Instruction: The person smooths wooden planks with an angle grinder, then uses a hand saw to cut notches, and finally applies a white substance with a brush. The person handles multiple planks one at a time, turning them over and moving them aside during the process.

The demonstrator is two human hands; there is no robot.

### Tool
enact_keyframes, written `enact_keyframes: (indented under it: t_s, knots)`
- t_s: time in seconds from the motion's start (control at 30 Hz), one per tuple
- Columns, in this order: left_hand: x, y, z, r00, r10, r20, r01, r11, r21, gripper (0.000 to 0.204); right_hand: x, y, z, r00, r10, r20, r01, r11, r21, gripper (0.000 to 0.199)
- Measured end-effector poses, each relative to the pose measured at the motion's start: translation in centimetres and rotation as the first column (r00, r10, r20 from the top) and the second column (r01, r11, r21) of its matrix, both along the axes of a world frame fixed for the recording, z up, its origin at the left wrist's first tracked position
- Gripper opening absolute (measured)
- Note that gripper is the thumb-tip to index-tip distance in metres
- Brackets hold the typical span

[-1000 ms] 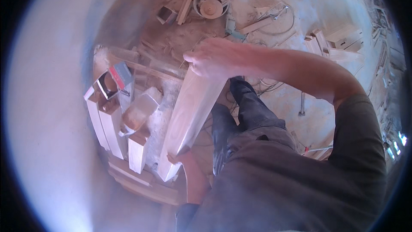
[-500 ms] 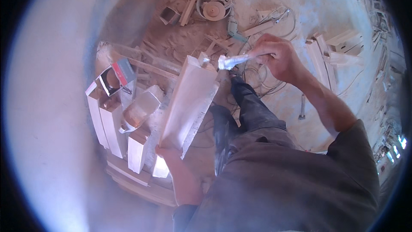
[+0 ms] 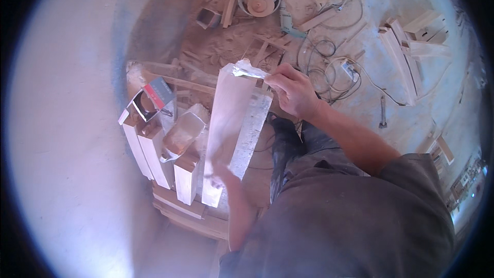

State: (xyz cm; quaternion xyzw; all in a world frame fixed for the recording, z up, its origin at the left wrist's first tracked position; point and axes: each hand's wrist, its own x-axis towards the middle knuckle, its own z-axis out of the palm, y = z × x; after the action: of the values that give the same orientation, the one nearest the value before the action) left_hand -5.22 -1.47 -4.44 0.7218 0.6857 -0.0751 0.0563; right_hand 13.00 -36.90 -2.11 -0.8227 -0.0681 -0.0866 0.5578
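Observation:
A long pale wooden block (image 3: 225,118) lies lengthwise before me on a white-spattered board (image 3: 252,131). My right hand (image 3: 294,91) is closed round the handle of a paintbrush (image 3: 247,69), whose white-coated head rests at the block's far end. Beside the block's near end is my left hand (image 3: 221,176), touching or very close to its side; motion smears its fingers. To the left stands a cut-open plastic tub (image 3: 184,135) with something tan inside. Shorter pale blocks (image 3: 186,177) stand to the left of the long one.
A grey and red box (image 3: 160,92) sits on blocks at the left. Beyond are a round bucket (image 3: 242,5) holding discs, a green power tool (image 3: 287,23) and looped cables (image 3: 329,51). Wood pieces (image 3: 401,56) lie piled on the right, near a hammer-like tool (image 3: 383,110).
My right hand has moved left and down, bringing the paintbrush onto the block's far end. The block now lies lower and more upright in view; my left hand has slid along its near end.

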Motion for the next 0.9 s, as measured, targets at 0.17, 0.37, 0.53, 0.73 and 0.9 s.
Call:
enact_keyframes:
  t_s: [0.17,0.37,0.53,0.73,0.9]
  knots:
    - [6.9,-8.2,2.6,0.274,-0.918,0.285,0.957,0.29,0.015,0.112,-2.8,1.2,-2.1,0.967,-0.232,-0.104,0.244,0.962,0.125,0.02]
    - [14.0,-9.9,1.7,0.13,-0.99,0.062,0.984,0.121,-0.134,0.123,-1.0,1.5,-6.7,0.95,-0.28,-0.137,0.297,0.946,0.129,0.023]
    - [13.4,-9.2,0.2,0.06,-0.993,0.106,0.998,0.061,0.008,0.121,-0.3,1.0,-4.8,0.965,-0.235,-0.114,0.242,0.969,0.052,0.027]
    - [13.3,-9.0,-0.1,-0.009,-0.993,0.114,0.995,0.002,0.1,0.119,0.1,-0.6,-1.5,0.986,-0.162,0.027,0.153,0.965,0.211,0.023]
    - [13.2,-9.0,0.2,0.026,-0.992,0.12,0.996,0.035,0.08,0.119,-0.3,-1.9,-3.6,0.593,0.054,-0.804,0.709,0.438,0.552,0.01]
